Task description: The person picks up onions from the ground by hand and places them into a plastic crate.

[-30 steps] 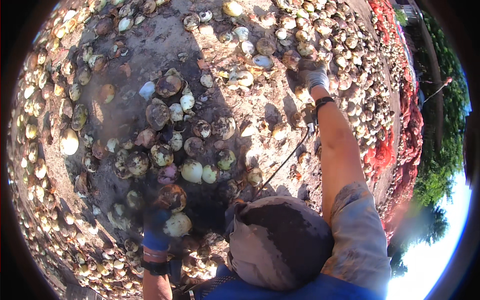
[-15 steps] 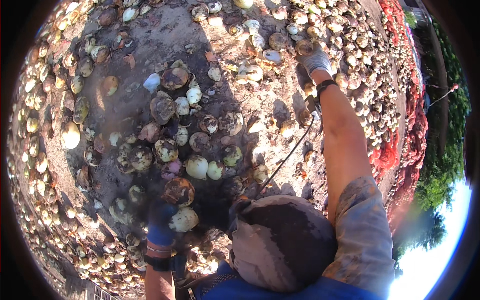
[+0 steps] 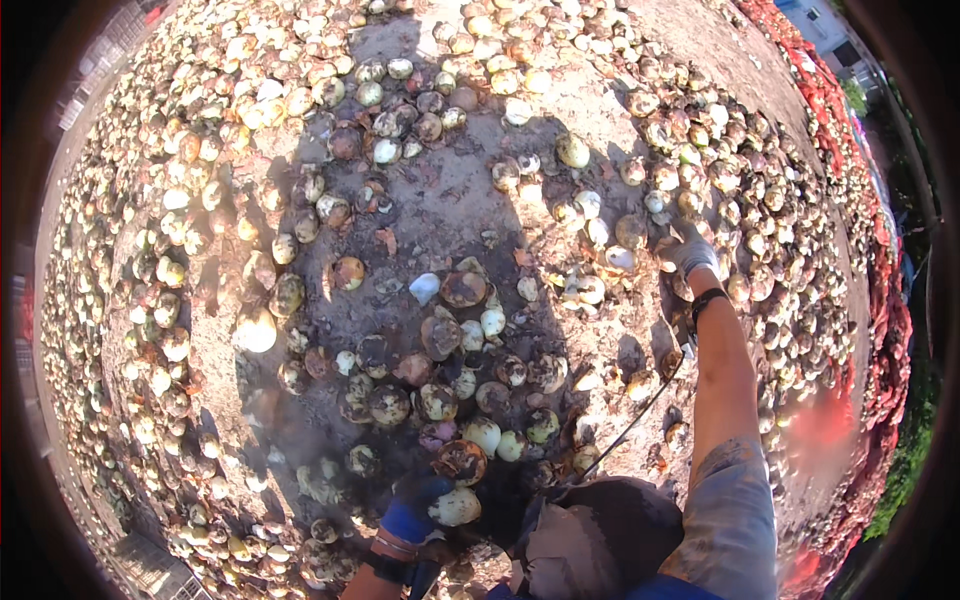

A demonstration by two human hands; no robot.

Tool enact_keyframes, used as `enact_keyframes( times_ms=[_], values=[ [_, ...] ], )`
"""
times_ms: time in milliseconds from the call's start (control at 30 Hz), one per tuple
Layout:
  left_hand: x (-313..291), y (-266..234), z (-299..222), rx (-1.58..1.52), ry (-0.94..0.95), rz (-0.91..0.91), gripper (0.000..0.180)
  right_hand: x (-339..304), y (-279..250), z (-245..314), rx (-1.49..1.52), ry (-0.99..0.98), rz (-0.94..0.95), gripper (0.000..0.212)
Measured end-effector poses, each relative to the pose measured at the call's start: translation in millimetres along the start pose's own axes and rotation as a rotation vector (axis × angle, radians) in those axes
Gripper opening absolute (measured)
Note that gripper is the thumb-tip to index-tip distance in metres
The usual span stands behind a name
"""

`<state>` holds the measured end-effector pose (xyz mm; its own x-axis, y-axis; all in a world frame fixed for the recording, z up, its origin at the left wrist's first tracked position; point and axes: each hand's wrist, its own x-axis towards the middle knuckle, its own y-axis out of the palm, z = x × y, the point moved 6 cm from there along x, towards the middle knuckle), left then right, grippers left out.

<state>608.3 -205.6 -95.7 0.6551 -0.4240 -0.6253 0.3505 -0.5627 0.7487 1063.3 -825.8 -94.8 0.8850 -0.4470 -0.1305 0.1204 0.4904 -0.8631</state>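
My left hand (image 3: 412,508), in a blue glove, is low in the view in deep shade. Its fingers curl behind a pale onion (image 3: 455,506), and a browner onion (image 3: 460,461) sits right against that one. My right arm is stretched out far to the right. At its end my right hand (image 3: 692,250), in a whitish glove, reaches down among soil-stained onions, its fingers apart and their tips partly lost in the pile. A brown onion (image 3: 631,232) lies just left of those fingers. Dark bands circle both wrists.
Loose onions (image 3: 390,404) lie scattered over bare soil (image 3: 450,190). A denser onion heap (image 3: 790,190) stretches along the right, bordered by red netting (image 3: 885,330). A black cord (image 3: 630,425) runs below my right forearm. Rounded brown-and-tan cloth (image 3: 600,540) fills the lower middle.
The whole view has swung, so the ground and both hands appear lower and farther right. My left hand keeps the same two onions beside it. A brown onion at my right fingertips shows less clearly now.
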Motion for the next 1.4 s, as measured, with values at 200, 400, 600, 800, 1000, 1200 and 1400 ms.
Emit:
enact_keyframes(
  times_ms=[200, 400, 600, 800, 1000, 1200, 1400],
  values=[
    [-44.9, 1.8, -16.4, 0.068, 0.121, -0.092, 0.059, -179.9, 86.6, 144.4, -0.336, 0.060, 0.318, 0.065],
    [-43.0, 24.8, -28.1, -0.012, 0.115, 0.014, 0.065, -226.7, 55.4, 131.4, -0.171, 0.070, -0.022, 0.063],
    [-61.4, 16.1, -41.4, 0.080, 0.268, 0.048, 0.071, -281.8, 110.7, 124.3, -0.331, -0.140, 0.095, 0.065],
    [-105.8, -7.7, -57.9, 0.048, 0.175, -0.024, 0.063, -386.8, 151.9, 229.1, 0.251, -0.442, 0.432, 0.046],
    [-207.5, -13.7, -107.5, 0.267, 0.190, -0.186, 0.052, -471.3, 175.9, 307.6, 0.465, -0.501, 0.574, 0.044],
    [-365.3, -32.2, -151.2, 0.310, 0.497, -0.261, 0.057, -539.5, 188.9, 423.5, 0.273, -0.949, 0.874, 0.067],
    [-504.3, -128.2, -114.6, 0.126, 0.844, -0.464, 0.053, -682.9, 207.7, 526.3, -0.076, -1.332, 1.250, 0.069]
  ],
)
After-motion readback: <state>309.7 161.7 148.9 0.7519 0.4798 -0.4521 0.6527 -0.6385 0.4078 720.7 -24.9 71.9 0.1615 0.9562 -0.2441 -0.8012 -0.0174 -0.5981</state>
